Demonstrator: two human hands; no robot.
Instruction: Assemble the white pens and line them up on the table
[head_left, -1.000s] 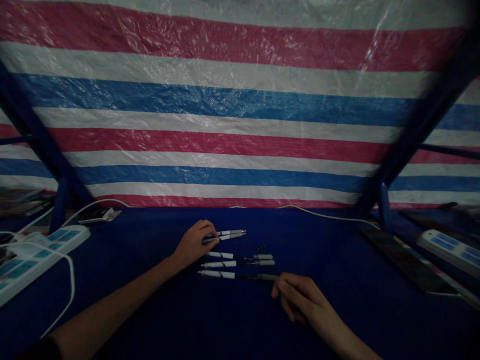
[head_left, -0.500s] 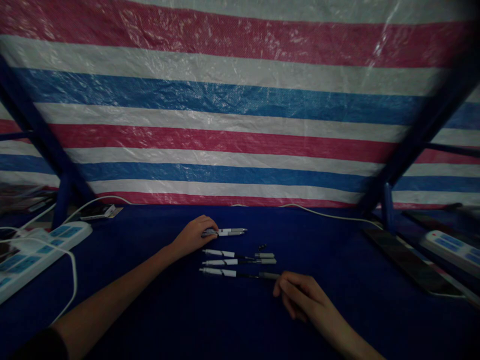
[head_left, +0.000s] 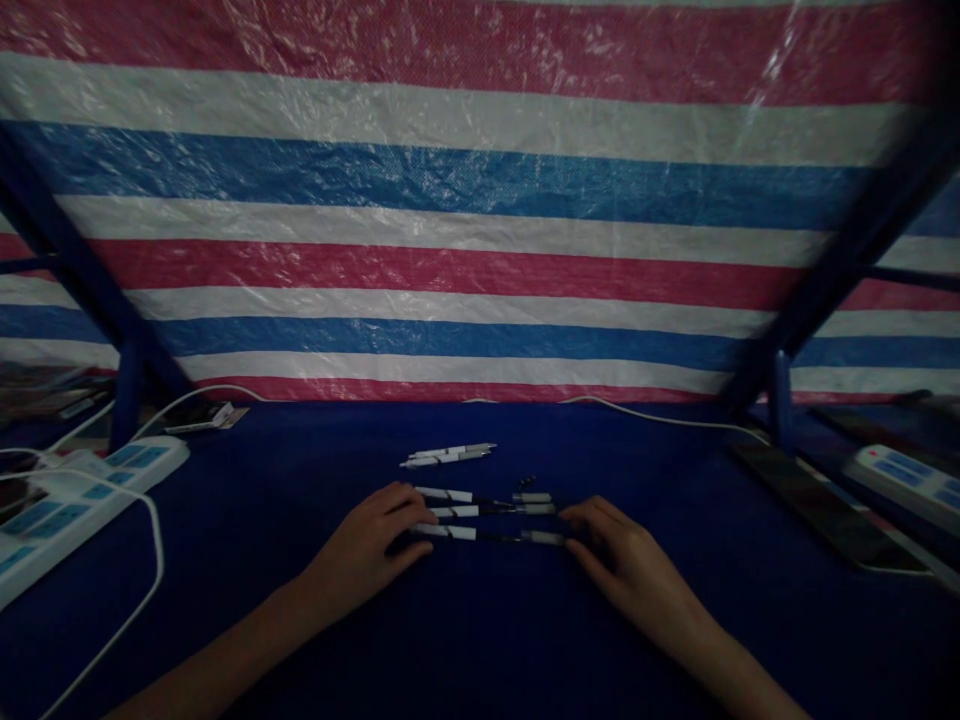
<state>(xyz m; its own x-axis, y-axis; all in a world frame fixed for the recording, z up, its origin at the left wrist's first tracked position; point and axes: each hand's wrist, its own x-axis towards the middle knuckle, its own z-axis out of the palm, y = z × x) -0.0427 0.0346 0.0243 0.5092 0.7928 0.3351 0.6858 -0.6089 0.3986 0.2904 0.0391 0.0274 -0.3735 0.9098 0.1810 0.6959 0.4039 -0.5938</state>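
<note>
Three pens in parts lie in rows on the dark blue table. Each row has a white barrel (head_left: 456, 533) at the left, a thin dark refill (head_left: 499, 538) in the middle and a grey front piece (head_left: 541, 538) at the right. My left hand (head_left: 375, 540) rests at the left ends of the barrels, thumb and fingers apart, partly hiding them. At the right ends, my right hand (head_left: 626, 560) has its thumb and fingers spread beside the grey pieces. Behind the rows, two whole white pens (head_left: 450, 456) lie together. Small dark bits (head_left: 528, 482) sit near the rear grey piece.
A white power strip (head_left: 90, 510) with cables stands at the left, a small box (head_left: 202, 416) behind it. On the right lie a dark flat phone-like slab (head_left: 821, 510) and another power strip (head_left: 911, 485). Blue frame posts and a striped tarp (head_left: 480, 230) stand behind.
My left hand has left the two whole pens and come nearer, to the barrels' left ends. My right hand has moved slightly away from me and its fingers have spread at the grey pieces.
</note>
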